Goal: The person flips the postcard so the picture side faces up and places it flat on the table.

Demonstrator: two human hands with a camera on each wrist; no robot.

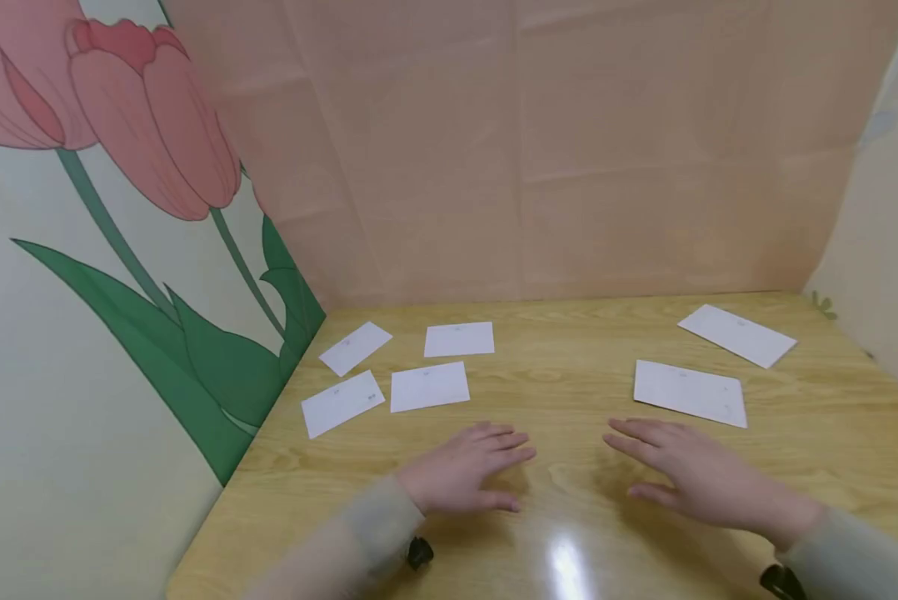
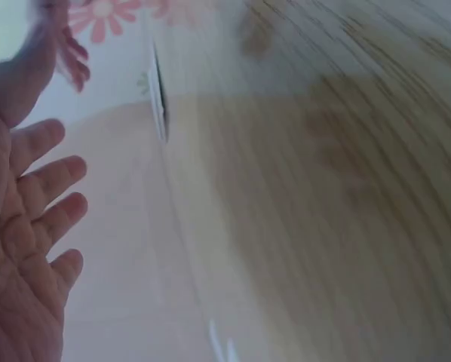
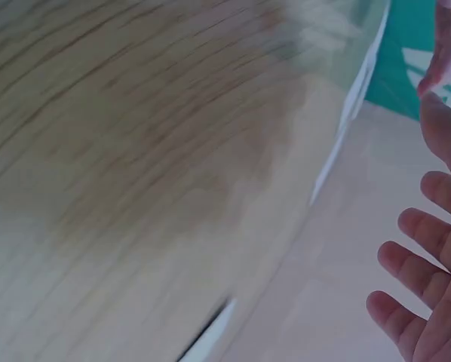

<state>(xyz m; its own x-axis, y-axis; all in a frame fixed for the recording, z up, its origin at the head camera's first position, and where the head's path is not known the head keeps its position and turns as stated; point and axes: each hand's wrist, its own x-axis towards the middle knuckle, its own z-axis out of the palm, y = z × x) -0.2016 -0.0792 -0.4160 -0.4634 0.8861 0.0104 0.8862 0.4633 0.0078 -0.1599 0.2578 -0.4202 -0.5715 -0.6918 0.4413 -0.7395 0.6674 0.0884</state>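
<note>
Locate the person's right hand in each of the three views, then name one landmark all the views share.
Head: the right hand is in the lower part, right of centre.
Left wrist: blurred near the top left corner, beyond the left hand.
Right wrist: large, along the right edge, cut off by the frame.
Shared landmark: the wood-grained tabletop.

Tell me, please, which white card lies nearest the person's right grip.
The front card of the two on the right, just beyond the right grip; its partner lies farther back, the other four off left.
</note>
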